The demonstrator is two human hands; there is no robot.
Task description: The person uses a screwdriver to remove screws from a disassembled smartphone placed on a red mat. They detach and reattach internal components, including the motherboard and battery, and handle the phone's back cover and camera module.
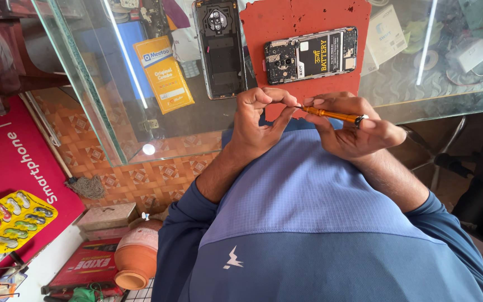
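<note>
Inspector A: Hands first. The right hand (353, 131) is closed round an orange-handled precision screwdriver (331, 115), held level in front of the chest, thumb and fingers curled along the handle and the palm-side end capped by a swivel ring.

Inspector B: And the left hand (258, 120)?

Inspector A: Pinched at the screwdriver's tip, forefinger and thumb nearly meeting there. Whether it grips a screw or only the bit is too small to tell. I judge the pinch steadies the tip, since the tool is raised clear of the worktop.

Inspector B: Location of the device?

Inspector A: The opened smartphone (311, 55) lies flat, insides up with battery and circuit board exposed, on a red mat (303, 19). It sits just beyond both hands, untouched. The mat likely keeps it from sliding on the glass worktop (409, 92).

Inspector B: The cover?

Inspector A: A dark phone back cover (219, 47) lies inner face up just left of the mat, set apart from the phone.

Inspector B: Surroundings?

Inspector A: An orange retail packet (163, 72) shows under the glass. Below left, on the floor side, a clay pot (135, 254) and a yellow blister card (9, 221).
</note>
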